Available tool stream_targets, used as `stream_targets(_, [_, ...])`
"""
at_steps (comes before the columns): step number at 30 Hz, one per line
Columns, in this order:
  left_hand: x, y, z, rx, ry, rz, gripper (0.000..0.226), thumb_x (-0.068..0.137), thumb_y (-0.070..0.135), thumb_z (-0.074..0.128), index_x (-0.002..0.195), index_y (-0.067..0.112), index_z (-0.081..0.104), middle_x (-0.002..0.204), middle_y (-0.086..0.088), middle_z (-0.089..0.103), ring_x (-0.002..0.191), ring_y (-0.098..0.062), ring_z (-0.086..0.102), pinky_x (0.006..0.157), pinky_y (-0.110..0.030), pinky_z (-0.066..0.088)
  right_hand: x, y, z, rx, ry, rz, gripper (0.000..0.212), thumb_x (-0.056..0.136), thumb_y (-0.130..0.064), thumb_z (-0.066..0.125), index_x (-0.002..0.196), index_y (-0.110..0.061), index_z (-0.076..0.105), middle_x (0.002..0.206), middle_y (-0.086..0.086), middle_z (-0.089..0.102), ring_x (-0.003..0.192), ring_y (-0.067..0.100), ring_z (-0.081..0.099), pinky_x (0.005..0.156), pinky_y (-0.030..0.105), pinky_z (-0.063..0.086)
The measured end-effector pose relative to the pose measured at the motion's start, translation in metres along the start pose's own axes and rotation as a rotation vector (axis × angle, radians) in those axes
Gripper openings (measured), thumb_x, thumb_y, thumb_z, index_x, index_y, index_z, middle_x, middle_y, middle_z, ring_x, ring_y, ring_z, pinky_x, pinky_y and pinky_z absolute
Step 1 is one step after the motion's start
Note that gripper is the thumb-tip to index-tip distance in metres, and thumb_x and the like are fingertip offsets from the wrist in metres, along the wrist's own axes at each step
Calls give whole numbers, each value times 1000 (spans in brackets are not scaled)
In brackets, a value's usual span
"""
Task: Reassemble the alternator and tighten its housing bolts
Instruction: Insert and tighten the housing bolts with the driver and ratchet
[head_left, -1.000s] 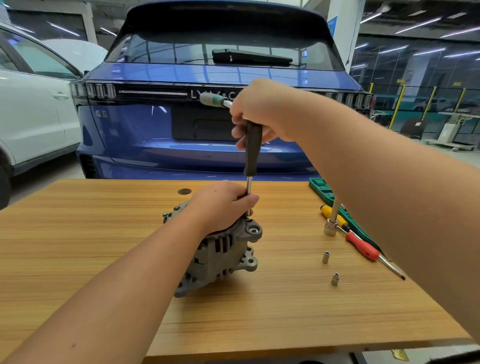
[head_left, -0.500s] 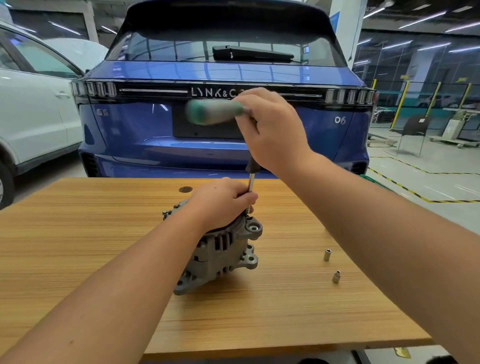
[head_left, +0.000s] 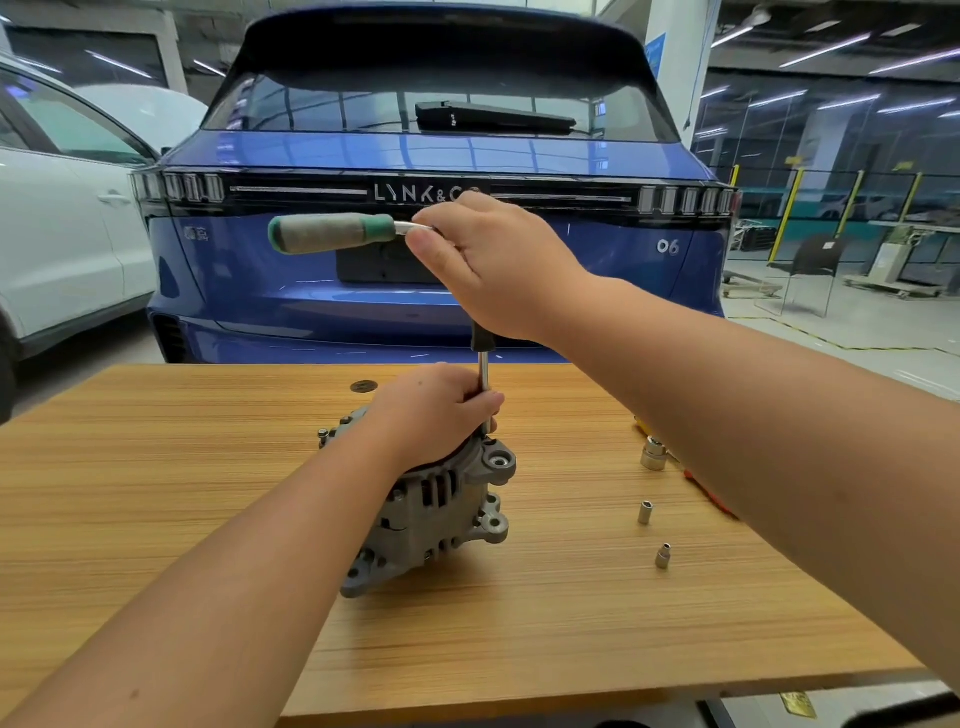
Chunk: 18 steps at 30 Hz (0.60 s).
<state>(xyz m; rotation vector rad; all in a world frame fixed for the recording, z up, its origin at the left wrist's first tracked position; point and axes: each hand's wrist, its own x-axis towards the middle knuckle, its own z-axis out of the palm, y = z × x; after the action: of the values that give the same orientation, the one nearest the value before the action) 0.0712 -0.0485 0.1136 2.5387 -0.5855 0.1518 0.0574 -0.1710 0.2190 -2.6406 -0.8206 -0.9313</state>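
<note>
Table edge: the wooden table (head_left: 156, 519) runs under both your forearms; its near lip is at the bottom of the view.

Alternator: the alternator (head_left: 431, 512) stands on the table at centre, housing assembled, slightly tilted, with its mounting ears toward the right.

Left hand: your left hand (head_left: 434, 410) is curled over the top of the alternator, and its fingers pinch the steel shank low down, just above the housing.

Tool: the T-handle socket wrench (head_left: 332, 233) stands upright on a bolt at the housing's upper right rim. The bolt head itself is hidden by your fingers.

Right hand: your right hand (head_left: 493, 265) is wrapped around the junction of the crossbar and the black sleeve, with the green grip sticking out to the left.

Loose parts: three sockets (head_left: 645, 512) stand on the table to the right, well apart from the alternator. A red and yellow handle (head_left: 696, 475) shows just past your right forearm, mostly covered.

Background: a blue car (head_left: 441, 260) is parked beyond the far table edge, and a white car (head_left: 57, 249) is at left.

Risk, slip: I judge the socket could ride off the bolt if the shank leans, because you guide it only with fingertips.

Risk, tip: the alternator rests on a narrow base, so a hard sideways pull on the crossbar could rock it.

Risk, pinch: your left fingers sit close to the socket, so a slip could catch them against the housing.
</note>
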Motion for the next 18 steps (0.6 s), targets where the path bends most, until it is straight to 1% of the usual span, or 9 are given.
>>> stream_targets(4, [2,-3,2,2,6,-2,26,104,52,48,97,37,68,84,23,70,82,1,64,78,-33,55,13,-5,-9,-149,-85,90,46,107,-46,33,74,-20,51,70,-3,50,64,15,46,56,33,29])
stream_targets(6, [2,-4,2,8,7,1,27,103,54,47,97,38,68,84,25,70,81,2,63,77,-33,55,24,-9,-17,-171,-158,207,44,106,-41,39,68,-20,45,66,0,50,57,18,45,50,32,27])
stream_targets(8, [3,-6,2,4,2,9,26,103,54,47,96,39,67,83,27,69,80,5,62,77,-33,56,32,-14,-26,-90,-243,322,35,104,-29,43,71,-17,48,70,2,58,56,18,50,48,30,36])
stream_targets(9, [3,-6,2,-1,-1,12,26,103,55,47,95,39,67,83,28,69,80,6,62,77,-33,55,34,-15,-29,41,-264,402,30,104,-23,44,77,-13,53,73,4,65,57,18,59,49,29,44])
stream_targets(11, [4,-7,2,-13,-4,13,26,103,55,47,93,40,67,81,28,69,79,7,61,75,-31,54,29,-16,-32,566,-252,664,22,105,-18,44,92,-6,58,65,5,71,57,21,71,56,31,55])
stream_targets(12, [4,-7,2,-18,-2,13,27,103,55,47,92,40,67,80,30,69,78,8,61,73,-30,52,26,-15,-32,869,-219,785,18,104,-17,45,98,-7,57,64,3,71,59,20,73,66,38,57])
stream_targets(14, [4,-7,2,-20,3,13,27,103,54,48,91,40,67,79,33,68,77,9,61,71,-29,50,18,-13,-24,1314,-138,893,11,104,-20,47,105,-13,55,75,1,75,69,20,76,86,44,47])
stream_targets(16, [4,-5,2,-4,4,19,26,104,52,47,91,40,66,81,27,69,82,6,62,75,-31,52,13,-12,-7,1610,77,953,9,104,-23,52,107,-16,56,78,1,73,69,17,72,72,31,50])
stream_targets(18, [4,-3,1,18,0,24,24,105,50,45,93,40,63,85,24,69,84,4,61,77,-31,53,10,-14,7,1714,334,982,8,101,-24,61,100,-16,59,70,-2,66,61,13,62,53,21,50])
